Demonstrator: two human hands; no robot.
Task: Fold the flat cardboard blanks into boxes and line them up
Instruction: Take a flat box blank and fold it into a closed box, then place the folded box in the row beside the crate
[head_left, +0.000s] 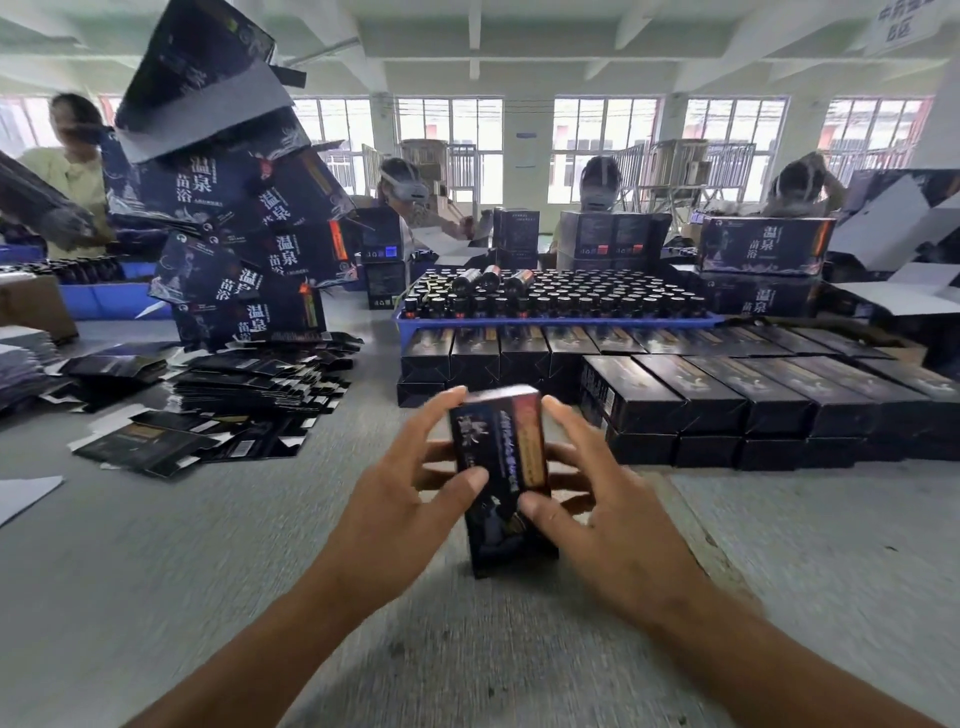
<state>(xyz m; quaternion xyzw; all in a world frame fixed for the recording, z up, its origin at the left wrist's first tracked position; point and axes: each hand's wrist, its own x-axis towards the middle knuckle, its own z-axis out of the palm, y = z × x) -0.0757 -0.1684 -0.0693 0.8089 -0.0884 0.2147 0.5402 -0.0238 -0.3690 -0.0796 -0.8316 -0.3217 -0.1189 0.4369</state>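
I hold the dark box (501, 478) up over the bench (156, 571) with my left hand (410, 499) and right hand (597, 525), fingers (470, 475) curled round its long sides. It looks light and easy to dent, so I should squeeze softly.

Glossy printed cardboard box (501, 467), matt table (208, 545)

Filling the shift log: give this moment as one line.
step: folding | left hand: grips box | right hand: grips box | flat blanks: left | finished rows: right
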